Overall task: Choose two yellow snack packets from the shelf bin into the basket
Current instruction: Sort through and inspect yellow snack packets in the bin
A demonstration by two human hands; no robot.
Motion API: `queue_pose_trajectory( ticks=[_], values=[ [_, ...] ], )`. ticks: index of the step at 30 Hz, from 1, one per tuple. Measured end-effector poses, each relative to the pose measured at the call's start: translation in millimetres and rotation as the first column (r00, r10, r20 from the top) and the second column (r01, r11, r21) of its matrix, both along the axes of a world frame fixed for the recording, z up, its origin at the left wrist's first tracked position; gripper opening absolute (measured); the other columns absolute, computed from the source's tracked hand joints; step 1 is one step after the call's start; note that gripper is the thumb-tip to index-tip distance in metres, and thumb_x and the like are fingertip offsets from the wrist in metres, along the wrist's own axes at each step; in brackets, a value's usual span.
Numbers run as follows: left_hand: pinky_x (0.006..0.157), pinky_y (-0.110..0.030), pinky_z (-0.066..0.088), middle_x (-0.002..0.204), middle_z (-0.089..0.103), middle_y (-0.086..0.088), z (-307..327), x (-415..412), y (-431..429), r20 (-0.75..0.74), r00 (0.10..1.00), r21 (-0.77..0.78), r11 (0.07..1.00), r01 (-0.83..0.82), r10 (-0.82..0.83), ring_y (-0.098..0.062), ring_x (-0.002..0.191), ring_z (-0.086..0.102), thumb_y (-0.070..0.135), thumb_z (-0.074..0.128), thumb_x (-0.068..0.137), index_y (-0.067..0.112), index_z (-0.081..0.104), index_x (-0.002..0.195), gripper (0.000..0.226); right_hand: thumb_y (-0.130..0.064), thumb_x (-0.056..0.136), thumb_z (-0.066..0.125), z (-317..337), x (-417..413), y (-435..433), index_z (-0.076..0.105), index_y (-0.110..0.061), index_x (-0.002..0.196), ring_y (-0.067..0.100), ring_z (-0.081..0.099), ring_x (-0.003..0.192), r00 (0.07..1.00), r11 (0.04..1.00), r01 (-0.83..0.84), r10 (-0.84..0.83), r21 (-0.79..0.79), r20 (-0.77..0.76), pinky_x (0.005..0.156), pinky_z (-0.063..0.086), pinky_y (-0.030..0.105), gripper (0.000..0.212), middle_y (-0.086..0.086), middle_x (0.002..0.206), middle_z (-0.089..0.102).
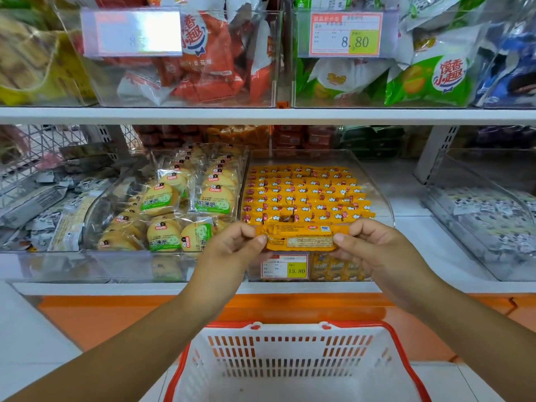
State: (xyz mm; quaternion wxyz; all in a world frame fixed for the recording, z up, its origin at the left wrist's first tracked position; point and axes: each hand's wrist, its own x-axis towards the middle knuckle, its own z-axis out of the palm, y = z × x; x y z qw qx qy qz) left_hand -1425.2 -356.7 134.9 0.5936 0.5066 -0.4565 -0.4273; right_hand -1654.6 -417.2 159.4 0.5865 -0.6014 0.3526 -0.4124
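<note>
Your left hand (232,245) and right hand (368,242) each pinch one end of a yellow packet (301,237), stretched flat between them, just in front of the bin (380,192). The basket (290,330) sits below the grip. Risk: if you let go unevenly, the packet may swing and drop outside the rim.

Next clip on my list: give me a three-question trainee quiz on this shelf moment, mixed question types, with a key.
1. True or false: the yellow packet lies inside the basket.
2. How many hands hold the yellow packet? A) none B) one C) both
3. Fill in: the price tag on the front of the bin of yellow packets reads ____.
Key: 1 false, it is held above the basket; 2 C, the left hand and right hand pinch its ends; 3 15.80.
</note>
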Motion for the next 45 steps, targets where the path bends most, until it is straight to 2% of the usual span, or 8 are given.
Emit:
queue_pose_trajectory(
  ticks=[4, 11, 13, 17, 33, 38, 41, 45],
  values=[
    [0.078, -0.032, 0.058, 0.1, 0.073, -0.015, 2, -5, 1, -0.004, 0.999, 0.004, 0.999, -0.037, 0.037, -0.024, 0.088, 0.075, 0.008, 0.055, 0.099, 0.012, 0.056, 0.084, 0.015, -0.024, 0.078, 0.068, -2, 2, 1, 0.065, -0.018, 0.083, 0.03, 0.074, 0.095, 1.0, 1.0, 0.005, -0.004, -0.009, 0.024, 0.079, 0.061, 0.028, 0.009, 0.01, 0.102, 0.076],
    [0.061, -0.025, 0.059, 0.094, 0.076, -0.005, 11, -7, 6, -0.116, 0.992, -0.057, 0.997, -0.051, 0.044, -0.026, 0.082, 0.076, 0.008, 0.063, 0.093, 0.015, 0.059, 0.103, 0.013, -0.007, 0.092, 0.063, 2, 4, 5, 0.061, -0.022, 0.09, 0.031, 0.075, 0.077, 0.997, 0.995, 0.071, -0.068, -0.074, 0.046, 0.046, 0.047, 0.012, 0.015, 0.009, 0.105, 0.075],
    [0.06, -0.024, 0.059, 0.092, 0.077, -0.004, 10, -7, 5, -0.102, 0.993, -0.048, 0.997, -0.061, 0.056, -0.024, 0.082, 0.076, 0.01, 0.063, 0.092, 0.016, 0.064, 0.103, 0.012, -0.012, 0.091, 0.064, 1, 4, 4, 0.063, -0.016, 0.095, 0.03, 0.075, 0.079, 0.998, 0.996, 0.063, -0.061, -0.058, 0.033, 0.051, 0.05, 0.014, 0.005, 0.01, 0.102, 0.075],
    [0.061, -0.023, 0.059, 0.088, 0.077, -0.007, 8, -7, 5, -0.091, 0.994, -0.029, 0.998, -0.055, 0.052, -0.023, 0.081, 0.076, 0.022, 0.067, 0.084, 0.018, 0.073, 0.1, 0.017, -0.028, 0.073, 0.072, 1, 4, 4, 0.063, -0.012, 0.104, 0.025, 0.075, 0.081, 1.0, 0.999, 0.025, -0.025, -0.045, -0.004, 0.065, 0.056, 0.019, 0.037, 0.009, 0.096, 0.077],
    [0.073, -0.024, 0.059, 0.102, 0.076, -0.013, 10, 3, 2, -0.175, 0.978, 0.009, 0.994, 0.113, -0.11, -0.029, 0.095, 0.074, -0.003, 0.066, 0.084, 0.009, 0.067, 0.112, 0.031, -0.01, 0.071, 0.071, 1, -3, -4, 0.061, -0.01, 0.118, 0.029, 0.074, 0.093, 0.99, 0.991, -0.087, 0.075, 0.101, 0.12, 0.074, 0.058, 0.022, 0.047, 0.017, 0.102, 0.075],
    [0.066, -0.024, 0.06, 0.096, 0.077, -0.011, 9, 2, 2, -0.086, 0.991, -0.004, 0.995, 0.1, -0.1, -0.027, 0.087, 0.076, 0.01, 0.072, 0.078, 0.01, 0.066, 0.113, 0.035, -0.024, 0.07, 0.076, 1, -3, -5, 0.062, -0.015, 0.109, 0.032, 0.074, 0.09, 0.996, 0.998, -0.03, 0.026, 0.048, 0.09, 0.072, 0.059, 0.025, 0.043, 0.013, 0.094, 0.075],
    [0.067, -0.028, 0.061, 0.092, 0.077, -0.007, 7, 1, 1, 0.062, 0.996, -0.027, 0.997, 0.073, -0.071, -0.022, 0.087, 0.075, 0.027, 0.071, 0.076, 0.013, 0.074, 0.097, 0.025, -0.038, 0.071, 0.074, 1, -1, -5, 0.055, -0.009, 0.091, 0.032, 0.075, 0.089, 0.999, 0.999, 0.019, -0.02, 0.033, 0.048, 0.072, 0.061, 0.027, 0.04, 0.014, 0.091, 0.076],
    [0.072, -0.033, 0.061, 0.084, 0.075, 0.004, 3, -4, 0, 0.242, 0.97, -0.042, 0.998, 0.053, -0.041, -0.012, 0.08, 0.072, 0.039, 0.068, 0.079, 0.033, 0.073, 0.077, 0.007, -0.033, 0.076, 0.07, 0, 3, -5, 0.052, -0.008, 0.097, 0.033, 0.075, 0.091, 0.994, 0.995, -0.012, 0.002, 0.099, 0.105, 0.066, 0.061, 0.026, 0.038, 0.017, 0.098, 0.075]
  ],
)
